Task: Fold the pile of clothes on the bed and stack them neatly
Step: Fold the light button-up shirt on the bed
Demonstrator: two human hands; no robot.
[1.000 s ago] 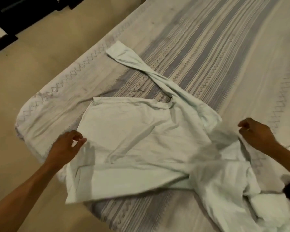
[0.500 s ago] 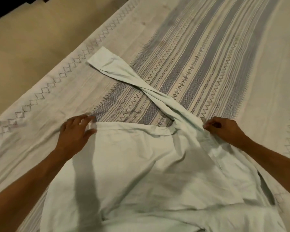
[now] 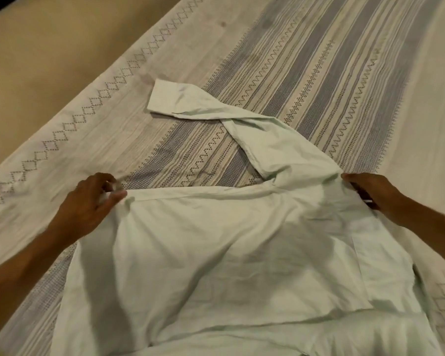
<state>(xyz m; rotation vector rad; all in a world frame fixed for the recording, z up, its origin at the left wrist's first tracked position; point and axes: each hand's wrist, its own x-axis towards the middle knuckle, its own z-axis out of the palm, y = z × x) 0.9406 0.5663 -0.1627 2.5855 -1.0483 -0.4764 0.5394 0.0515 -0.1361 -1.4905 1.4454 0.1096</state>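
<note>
Now both hands have moved up to the shirt's far edge, the left hand and right hand each pinching a corner, so it is pulled flat between them, ready to fold.

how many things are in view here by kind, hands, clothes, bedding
hands: 2, left hand and right hand, each gripping the shirt's far edge
clothes: 1, pale green shirt
bedding: 1, striped bedspread
total: 4
</note>
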